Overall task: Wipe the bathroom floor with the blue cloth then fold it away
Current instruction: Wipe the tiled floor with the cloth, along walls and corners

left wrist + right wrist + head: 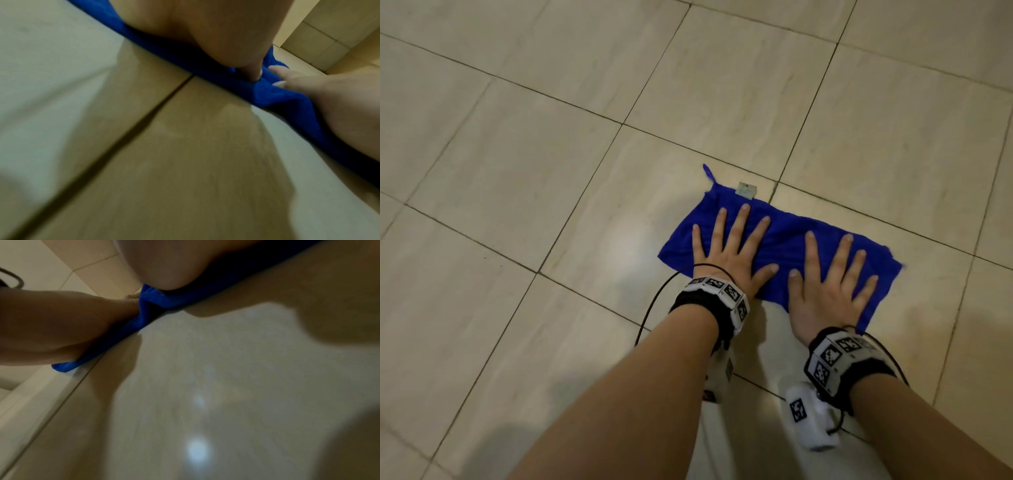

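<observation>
The blue cloth (787, 236) lies flat on the beige tiled floor (551, 171), a long rectangle with a small white label (746, 190) and a loop at its far left corner. My left hand (729, 250) presses on its left half with fingers spread and straight. My right hand (828, 284) presses flat on its right half the same way. In the left wrist view the cloth (273, 95) shows as a blue strip under my palm, with the right hand (339, 104) beside it. The right wrist view shows the cloth (156, 305) under both hands.
Glossy beige tiles with dark grout lines (585, 185) run all around the cloth. A light reflection (633, 246) shines on the tile left of the cloth. A tiled wall (329, 37) rises beyond the cloth. Black cables trail from both wristbands.
</observation>
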Available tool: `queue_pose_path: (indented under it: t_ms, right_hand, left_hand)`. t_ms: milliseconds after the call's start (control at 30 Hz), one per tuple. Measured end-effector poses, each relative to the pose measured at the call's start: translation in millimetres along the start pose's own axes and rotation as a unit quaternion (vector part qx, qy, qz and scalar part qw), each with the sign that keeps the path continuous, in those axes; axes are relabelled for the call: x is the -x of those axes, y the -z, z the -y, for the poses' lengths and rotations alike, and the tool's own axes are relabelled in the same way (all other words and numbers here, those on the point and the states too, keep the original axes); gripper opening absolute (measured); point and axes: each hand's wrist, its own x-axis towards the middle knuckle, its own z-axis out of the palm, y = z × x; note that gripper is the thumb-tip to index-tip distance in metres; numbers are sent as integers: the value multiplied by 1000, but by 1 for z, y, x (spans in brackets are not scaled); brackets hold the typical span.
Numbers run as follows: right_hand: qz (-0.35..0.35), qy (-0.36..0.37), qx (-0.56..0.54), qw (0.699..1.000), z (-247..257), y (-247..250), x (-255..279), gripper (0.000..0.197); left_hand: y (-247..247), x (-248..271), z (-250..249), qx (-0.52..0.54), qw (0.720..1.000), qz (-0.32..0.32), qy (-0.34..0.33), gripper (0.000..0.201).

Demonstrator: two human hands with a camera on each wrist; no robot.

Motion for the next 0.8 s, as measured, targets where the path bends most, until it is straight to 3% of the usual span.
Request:
queue_pose_path:
  t_ms: [233,467,600,733,800]
  right_hand:
    - [8,-27,0,1000,28,14,-56,61]
    - [50,-58,-2,997,41,26,-58,60]
    - [62,-37,4,997,55,18,-25,62]
    - [57,-6,-1,998,81,-1,35,66]
    - [69,-1,-11,998,96,-5,66,64]
  left_hand:
    - [25,-55,7,-14,999,-39,-19,74]
    - [37,-73,18,-44,997,-30,-64,78]
    - [32,-46,43,-46,996,-16,-69,79]
    - [17,12,82,-51,998,27,-38,81]
    - [8,50,101,-52,998,5,-24,81]
